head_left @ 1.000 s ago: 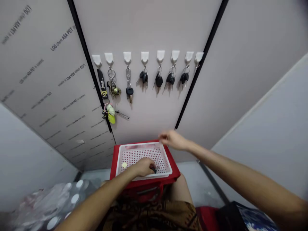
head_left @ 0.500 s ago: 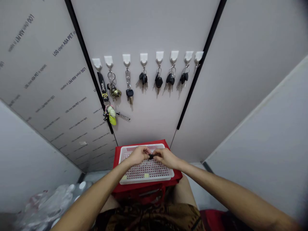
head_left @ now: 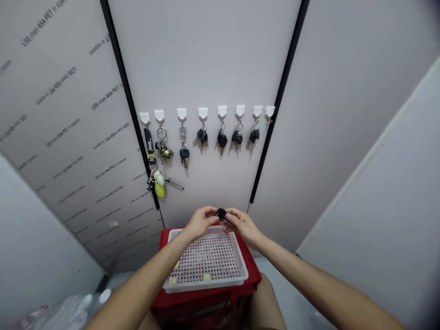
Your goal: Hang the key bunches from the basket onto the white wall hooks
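My left hand (head_left: 199, 221) and my right hand (head_left: 242, 223) meet above the far rim of a white perforated tray (head_left: 240, 261). Both pinch a small black key (head_left: 221, 213) between their fingertips. The tray rests on a red box (head_left: 254, 285) on my lap. On the grey wall ahead runs a row of white hooks (head_left: 203, 112). Key bunches (head_left: 221, 138) hang from most of them. The rightmost hook (head_left: 270, 111) carries nothing.
A black strap with a yellow-green charm (head_left: 158, 185) hangs from the leftmost hook. Two small yellow squares (head_left: 206, 277) lie in the tray. Black vertical strips (head_left: 271, 133) divide the wall panels. Clear plastic bags (head_left: 68, 311) sit at lower left.
My left hand picked the black key out of the tray, my right hand joined it, and both rose together towards the wall. The view tilted up.
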Available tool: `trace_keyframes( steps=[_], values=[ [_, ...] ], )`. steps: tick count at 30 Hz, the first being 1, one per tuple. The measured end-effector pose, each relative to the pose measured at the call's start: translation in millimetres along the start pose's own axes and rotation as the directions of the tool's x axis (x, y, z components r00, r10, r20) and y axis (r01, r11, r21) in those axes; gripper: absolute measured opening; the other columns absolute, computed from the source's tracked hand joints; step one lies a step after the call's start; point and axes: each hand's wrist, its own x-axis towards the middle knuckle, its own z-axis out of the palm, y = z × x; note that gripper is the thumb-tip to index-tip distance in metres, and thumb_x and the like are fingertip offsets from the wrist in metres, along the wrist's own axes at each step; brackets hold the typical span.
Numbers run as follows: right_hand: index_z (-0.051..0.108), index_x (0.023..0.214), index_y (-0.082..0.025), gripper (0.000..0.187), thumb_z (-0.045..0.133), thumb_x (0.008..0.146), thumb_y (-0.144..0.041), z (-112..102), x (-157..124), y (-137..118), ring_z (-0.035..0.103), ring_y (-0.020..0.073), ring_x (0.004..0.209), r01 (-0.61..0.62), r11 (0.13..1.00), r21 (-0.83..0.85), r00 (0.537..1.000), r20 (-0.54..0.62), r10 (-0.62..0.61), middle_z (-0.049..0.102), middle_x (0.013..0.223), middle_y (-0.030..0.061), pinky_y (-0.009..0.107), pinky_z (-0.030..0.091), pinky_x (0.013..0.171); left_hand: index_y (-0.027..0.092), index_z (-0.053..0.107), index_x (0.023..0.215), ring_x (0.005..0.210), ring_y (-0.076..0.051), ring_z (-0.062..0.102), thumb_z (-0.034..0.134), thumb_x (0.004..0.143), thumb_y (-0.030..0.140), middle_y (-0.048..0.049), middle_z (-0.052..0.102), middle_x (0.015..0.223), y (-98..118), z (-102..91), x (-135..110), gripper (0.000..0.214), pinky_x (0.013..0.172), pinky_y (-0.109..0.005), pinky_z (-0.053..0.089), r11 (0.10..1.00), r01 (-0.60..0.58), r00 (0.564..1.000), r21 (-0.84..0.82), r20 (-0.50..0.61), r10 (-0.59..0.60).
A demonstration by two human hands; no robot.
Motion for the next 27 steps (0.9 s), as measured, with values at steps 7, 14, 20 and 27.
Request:
trace_keyframes(
  steps=[7,14,20,27],
  values=[
    [0.049,0.083,-0.016,0.021,0.047,0.063,-0.025,-18,0,-20,0.05,0.0118,0.068,0.261,0.882,-0.391,0.959,0.004,-0.282,0.054,0.078,0.0032,0.027,0.04,0.065,0.012,0.05,0.056,0.043,-0.006,0.038,0.048,0.057,0.024,0.0038,0.045,0.046,29,11.6,18,0.012,0.044,-0.018,0.031,0.958,0.041,0.999,0.282,-0.038,-0.032],
    [0.053,0.068,-0.016,0.014,0.042,0.066,-0.025,-37,-6,-62,0.048,0.0119,0.065,0.351,0.622,-0.7,0.847,-0.047,-0.53,0.055,0.069,0.0028,0.026,0.038,0.063,0.013,0.054,0.053,0.043,-0.007,0.037,0.047,0.057,0.031,0.0032,0.047,0.044,82,30.0,42,0.02,0.042,-0.018,0.027,0.802,-0.152,0.988,0.577,0.065,0.14],
    [0.047,0.059,-0.014,0.012,0.045,0.063,-0.026,-71,10,-112,0.044,0.0071,0.046,0.306,0.843,-0.442,0.846,-0.28,-0.454,0.047,0.049,-0.0023,0.022,0.039,0.048,0.014,0.054,0.072,0.055,-0.008,0.044,0.043,0.062,0.03,0.0008,0.053,0.06,103,44.2,62,0.021,0.051,-0.018,0.033,0.82,-0.262,0.951,0.508,-0.007,0.308],
    [0.042,0.052,-0.014,0.011,0.048,0.06,-0.018,-107,55,-203,0.043,0.0047,0.038,0.266,0.861,-0.433,0.653,-0.577,-0.492,0.045,0.044,-0.0029,0.018,0.038,0.037,0.013,0.051,0.076,0.059,-0.009,0.045,0.045,0.061,0.022,-0.0017,0.053,0.067,100,40.3,68,0.019,0.056,-0.02,0.036,0.865,-0.21,0.964,0.455,-0.052,0.262]
  ],
)
